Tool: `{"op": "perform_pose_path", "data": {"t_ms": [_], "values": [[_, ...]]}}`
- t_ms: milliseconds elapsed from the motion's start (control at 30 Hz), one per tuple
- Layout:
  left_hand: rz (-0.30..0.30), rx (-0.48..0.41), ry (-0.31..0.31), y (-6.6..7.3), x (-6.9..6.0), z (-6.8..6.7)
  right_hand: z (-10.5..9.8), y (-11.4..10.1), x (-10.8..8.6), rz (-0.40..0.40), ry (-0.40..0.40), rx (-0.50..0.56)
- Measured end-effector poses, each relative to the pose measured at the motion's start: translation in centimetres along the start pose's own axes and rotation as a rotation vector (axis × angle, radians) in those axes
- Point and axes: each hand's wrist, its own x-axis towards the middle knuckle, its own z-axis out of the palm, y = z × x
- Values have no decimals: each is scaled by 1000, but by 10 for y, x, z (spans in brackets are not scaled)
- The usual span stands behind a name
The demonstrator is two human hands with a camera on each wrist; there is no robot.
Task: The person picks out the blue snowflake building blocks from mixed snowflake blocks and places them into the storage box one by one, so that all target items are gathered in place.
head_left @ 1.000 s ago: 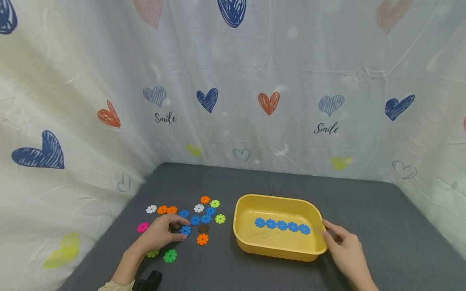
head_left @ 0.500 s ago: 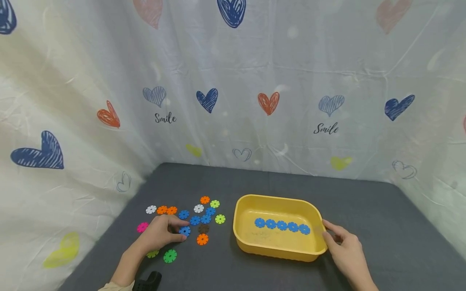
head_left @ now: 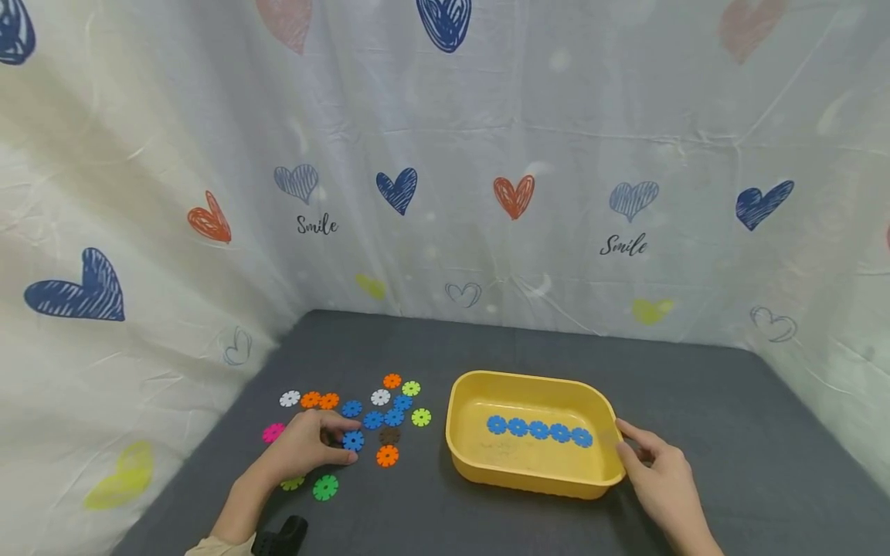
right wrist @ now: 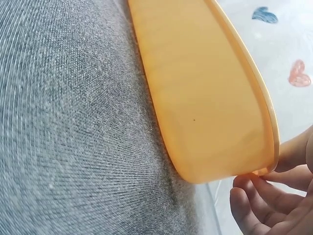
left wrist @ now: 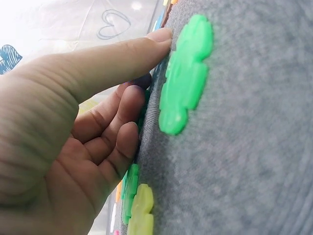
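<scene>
My left hand [head_left: 309,444] is at the table's left side, its thumb and forefinger on opposite edges of a blue notched plastic disc [head_left: 353,441]. In the left wrist view its other fingers are curled beside a green disc [left wrist: 187,76]. At the right end of a yellow plastic tub [head_left: 531,483], my right hand [head_left: 660,475] pinches the rim between thumb and fingers. The right wrist view shows the tub wall [right wrist: 205,98] close up with fingers at its corner. A row of several joined blue discs [head_left: 538,429] lies inside the tub.
Several loose discs surround the left hand: orange [head_left: 387,456], brown [head_left: 389,436], white [head_left: 380,397], pink [head_left: 273,432] and lime [head_left: 421,417]. More blue discs [head_left: 373,419] lie just beyond the fingertips. A patterned curtain [head_left: 445,255] stands behind the grey-covered table [head_left: 730,432].
</scene>
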Motion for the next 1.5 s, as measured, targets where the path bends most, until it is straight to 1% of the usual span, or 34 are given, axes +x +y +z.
{"op": "perform_pose_path", "data": {"t_ms": [333, 633, 867, 1033, 1300, 1500], "values": [[11, 4, 8, 0, 1, 0, 0, 0, 0, 1, -3, 7], [-5, -4, 19, 4, -1, 0, 1, 1, 0, 7, -6, 4], [13, 20, 40, 4, -1, 2, 1, 0, 0, -4, -2, -7], [23, 26, 54, 3, 0, 3, 0, 0, 0, 3, -1, -12], [0, 39, 101, 7, -1, 4, 0, 0, 0, 3, 3, -15], [-6, 5, 158, 11, -2, 5, 0, -1, 0, 10, -6, -15]]}}
